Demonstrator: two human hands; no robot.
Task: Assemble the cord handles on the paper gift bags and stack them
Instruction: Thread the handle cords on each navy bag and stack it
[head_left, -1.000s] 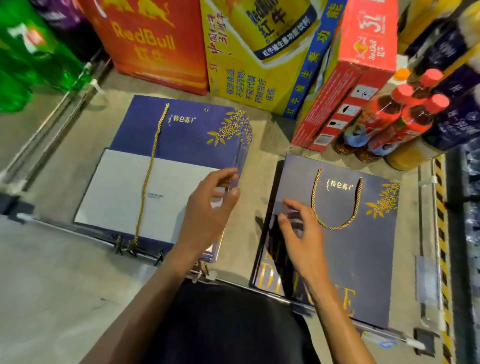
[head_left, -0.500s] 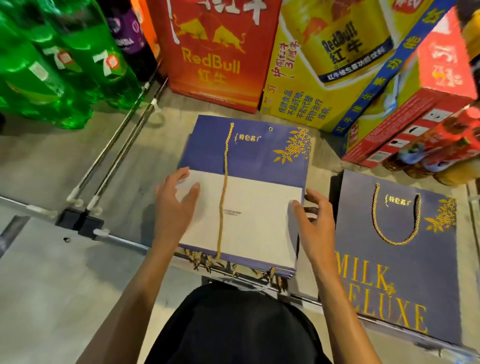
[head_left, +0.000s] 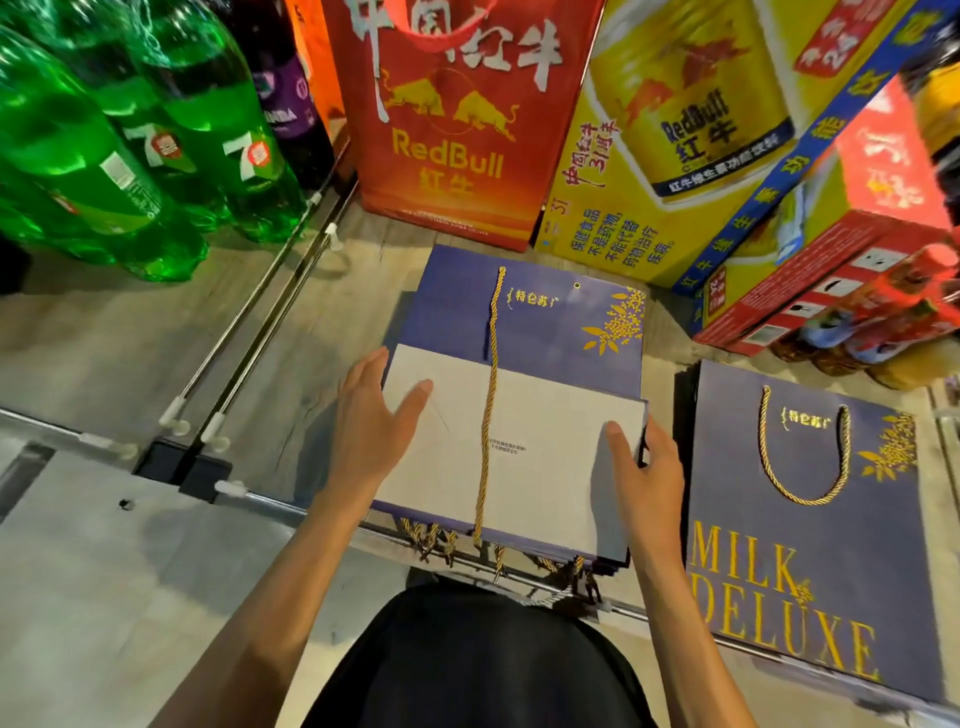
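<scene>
The right hand (head_left: 647, 467) has left the finished bag (head_left: 883, 545) at right, and the left hand (head_left: 371, 431) has crossed to the left edge of the stack of flat bags (head_left: 550, 332) at centre. We now flank that stack. The left hand rests flat, fingers straight. The right hand pinches the right edge, thumb on top. A loose gold cord (head_left: 488, 415) lies along the top bag, unthreaded. We judge the next bag is being taken up. Drink cartons (head_left: 452, 130) crowd the far side; the shelf rail (head_left: 291, 506) runs under the near edge.
</scene>
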